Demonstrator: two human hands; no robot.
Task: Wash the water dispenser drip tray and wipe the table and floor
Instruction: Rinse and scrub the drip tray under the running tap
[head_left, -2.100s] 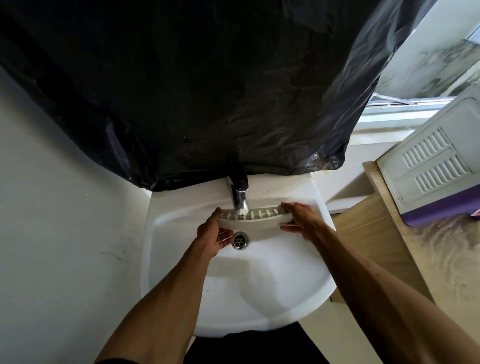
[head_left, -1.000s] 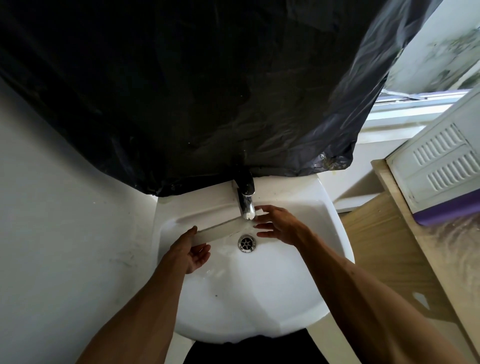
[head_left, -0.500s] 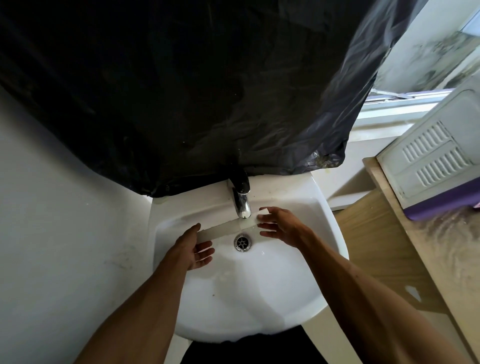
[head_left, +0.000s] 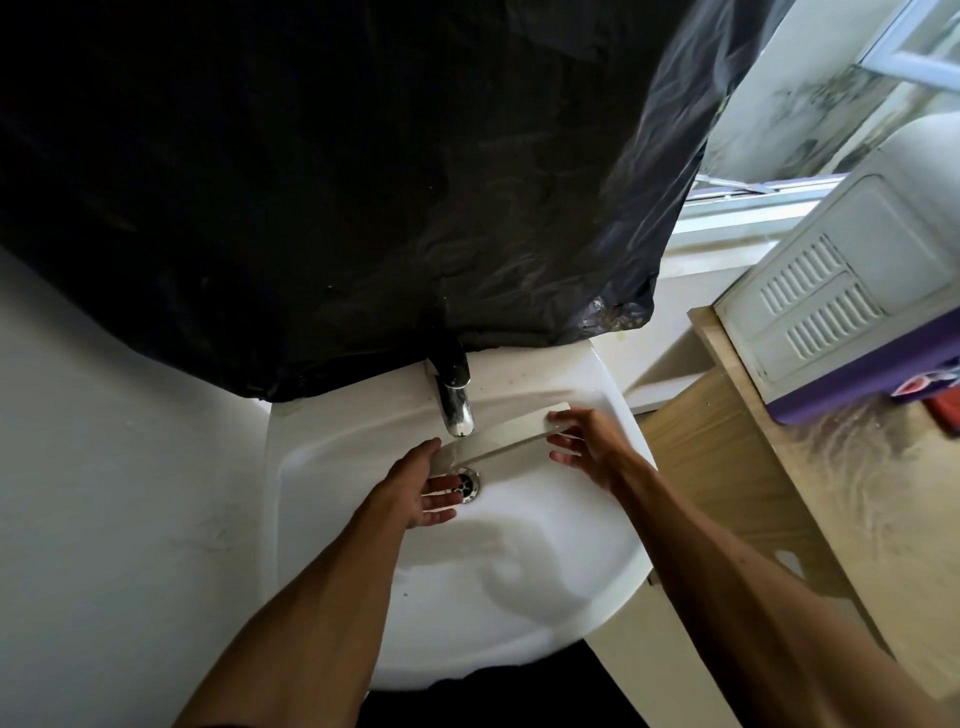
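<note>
Two bare forearms reach up from the lower edge over a white sink (head_left: 332, 545), whose front rim curves closest to the camera. Above the steel drain (head_left: 470, 483), the left grip (head_left: 421, 486) pinches the left end of the drip tray (head_left: 501, 436), with the thumb on top and the fingers spread beneath. The right grip (head_left: 589, 447) takes the tray's other end the same way, thumb above the edge and fingers curled under it. The drip tray, a long pale strip, hangs inside the basin between the two grips, tilted so that its right end sits higher. Its left part lies directly under the spout of the chrome tap (head_left: 457, 410), and water appears to glisten on it there. Behind the tap a large black plastic sheet (head_left: 311, 182) hangs down over the wall, its lower hem touching the back ledge of the sink. To the right, a wooden worktop (head_left: 878, 519) with a glossy top carries a white water dispenser (head_left: 841, 301) with vent slots and a purple base. Beyond it, a window (head_left: 779, 114) lets in daylight.
</note>
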